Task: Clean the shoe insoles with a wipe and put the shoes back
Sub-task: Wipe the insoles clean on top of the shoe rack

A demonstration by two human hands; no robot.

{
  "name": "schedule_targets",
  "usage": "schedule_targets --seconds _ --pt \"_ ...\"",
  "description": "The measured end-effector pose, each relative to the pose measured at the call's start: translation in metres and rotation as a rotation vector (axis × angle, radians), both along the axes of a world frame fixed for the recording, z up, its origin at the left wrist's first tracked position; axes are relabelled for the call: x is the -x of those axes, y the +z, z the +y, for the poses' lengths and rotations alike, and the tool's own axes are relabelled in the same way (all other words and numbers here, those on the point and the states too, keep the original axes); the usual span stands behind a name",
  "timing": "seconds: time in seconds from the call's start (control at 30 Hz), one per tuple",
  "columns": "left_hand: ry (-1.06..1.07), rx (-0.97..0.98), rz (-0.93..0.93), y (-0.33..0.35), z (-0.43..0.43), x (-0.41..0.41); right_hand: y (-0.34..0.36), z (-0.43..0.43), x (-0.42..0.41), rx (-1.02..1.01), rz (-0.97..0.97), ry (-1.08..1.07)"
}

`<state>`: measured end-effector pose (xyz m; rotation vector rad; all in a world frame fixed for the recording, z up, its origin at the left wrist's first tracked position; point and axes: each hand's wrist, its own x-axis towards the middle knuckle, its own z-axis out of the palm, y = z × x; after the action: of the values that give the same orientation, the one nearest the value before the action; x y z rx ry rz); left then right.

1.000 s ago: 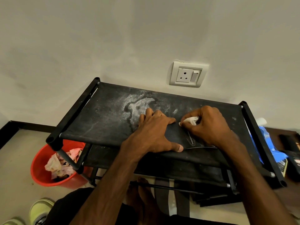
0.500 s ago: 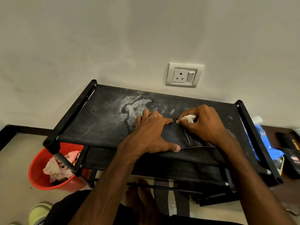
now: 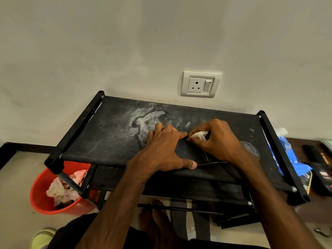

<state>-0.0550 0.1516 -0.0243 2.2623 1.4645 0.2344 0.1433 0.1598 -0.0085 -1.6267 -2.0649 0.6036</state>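
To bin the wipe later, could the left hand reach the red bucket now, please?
Probably yes: the left hand holds nothing and the bucket stands open on that side, though the rack corner overhangs part of it.

The black fabric shoe rack (image 3: 111,133) stands beneath a white wall socket (image 3: 199,84), with a red plastic bucket (image 3: 39,203) at its left.

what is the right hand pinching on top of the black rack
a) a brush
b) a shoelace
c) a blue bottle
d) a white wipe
d: the right hand has its fingers curled round a bunched white wipe, held down against the top shelf of the black rack.
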Motion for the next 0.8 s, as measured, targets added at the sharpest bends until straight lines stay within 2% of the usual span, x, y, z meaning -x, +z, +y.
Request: schedule_targets --seconds 0.07,0.2,0.4,0.57,0.8 --pt "-0.001 -0.002 0.002 -0.001 0.001 0.0 -0.001 0.0 -0.001 -0.003 -0.003 0.004" --pt "0.002 -0.005 0.001 0.0 0.0 0.001 -0.003 0.005 -0.01 -0.04 -0.039 -0.142" --pt "-0.005 -0.006 0.018 0.001 0.001 0.003 0.0 -0.006 -0.006 0.016 0.01 0.052" --pt "-0.011 -0.009 0.005 0.003 0.0 0.003 -0.004 -0.002 -0.015 -0.054 -0.026 -0.13" --pt "-0.02 -0.018 -0.025 0.007 0.004 0.011 -0.002 -0.009 -0.024 -0.155 0.179 -0.199"
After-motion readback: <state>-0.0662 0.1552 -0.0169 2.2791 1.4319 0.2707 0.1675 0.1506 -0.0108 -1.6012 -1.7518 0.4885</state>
